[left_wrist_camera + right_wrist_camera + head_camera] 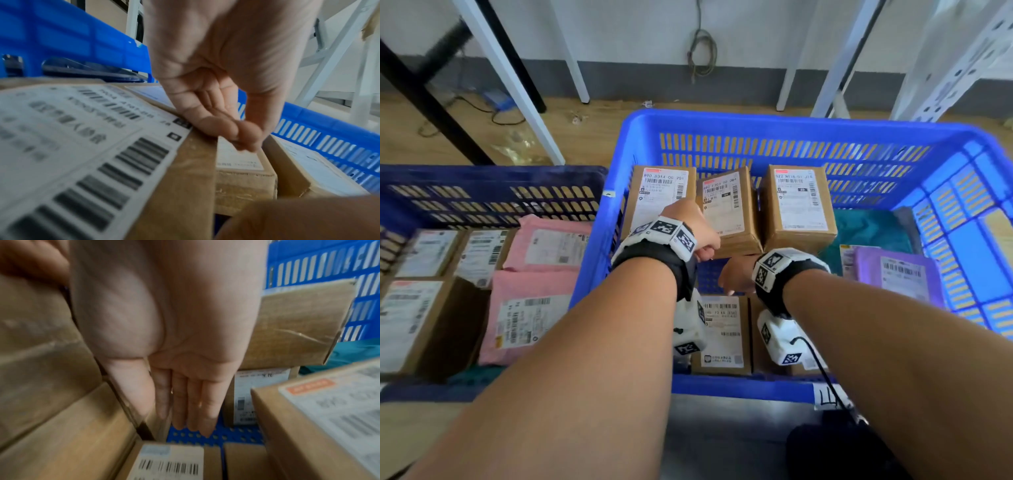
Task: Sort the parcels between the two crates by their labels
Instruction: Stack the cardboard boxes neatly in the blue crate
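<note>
The bright blue crate (791, 126) holds three upright cardboard boxes at its back: left (659, 195), middle (726, 205), right (798, 205). My left hand (700, 236) sits at the seam between the left and middle boxes. In the left wrist view its curled fingers (236, 129) hook over the right edge of the left box (82, 146), above the middle box (242, 183). My right hand (734, 277) points down just in front of the middle box. Its straight fingers (185, 423) reach toward the crate floor (226, 434), thumb along a box face (51, 369).
The dark blue crate (482, 171) on the left holds pink mailers (544, 246) and labelled boxes. In the bright crate lie a front box (722, 329), a purple mailer (900, 274) and a teal parcel (866, 229). Table legs and cables stand behind the crates.
</note>
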`<state>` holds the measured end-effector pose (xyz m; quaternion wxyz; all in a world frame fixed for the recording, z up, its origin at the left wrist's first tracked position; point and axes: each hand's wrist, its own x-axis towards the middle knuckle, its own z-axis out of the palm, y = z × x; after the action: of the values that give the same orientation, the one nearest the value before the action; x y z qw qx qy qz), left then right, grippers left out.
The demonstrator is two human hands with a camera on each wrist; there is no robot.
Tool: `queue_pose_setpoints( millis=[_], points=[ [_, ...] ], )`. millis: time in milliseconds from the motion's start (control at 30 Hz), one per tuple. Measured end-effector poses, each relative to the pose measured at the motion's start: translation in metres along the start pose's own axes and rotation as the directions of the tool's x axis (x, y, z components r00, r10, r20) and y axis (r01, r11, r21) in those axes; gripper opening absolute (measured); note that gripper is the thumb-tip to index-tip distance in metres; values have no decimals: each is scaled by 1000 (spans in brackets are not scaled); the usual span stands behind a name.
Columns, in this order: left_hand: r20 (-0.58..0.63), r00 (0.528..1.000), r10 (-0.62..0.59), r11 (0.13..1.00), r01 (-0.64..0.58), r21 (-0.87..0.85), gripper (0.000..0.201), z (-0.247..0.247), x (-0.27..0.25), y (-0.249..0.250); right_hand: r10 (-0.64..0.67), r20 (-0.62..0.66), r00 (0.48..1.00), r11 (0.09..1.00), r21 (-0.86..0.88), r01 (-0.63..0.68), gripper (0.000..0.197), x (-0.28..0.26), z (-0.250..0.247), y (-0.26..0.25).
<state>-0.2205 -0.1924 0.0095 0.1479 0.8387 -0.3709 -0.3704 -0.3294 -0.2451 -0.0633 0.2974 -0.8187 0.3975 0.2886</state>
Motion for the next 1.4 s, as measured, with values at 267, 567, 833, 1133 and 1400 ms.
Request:
queue_pose_setpoints(
  millis=[267,567,833,1133,1400],
  points=[
    [-49,999,13,996,-17,-89,7,4,4,-8,80,195,977,940,-342,-8,51,26,34,-6],
    [-64,997,49,997,-53,-53,10,3,-2,-9,41,97,994,951,-309,-9,91,22,30,1],
    [-18,999,45,995,-46,-94,10,-1,-14,-4,58,141,988,933,-359,-4,119,20,31,10],
    [-14,999,49,978,-51,-204,19,-18,-40,2,15,52,999,986,-167,-6,105,-66,-38,15],
    [273,961,45,961,33,-276,69,-37,-78,19,-3,-121,993,952,305,40,77,-138,-90,40]
  ],
)
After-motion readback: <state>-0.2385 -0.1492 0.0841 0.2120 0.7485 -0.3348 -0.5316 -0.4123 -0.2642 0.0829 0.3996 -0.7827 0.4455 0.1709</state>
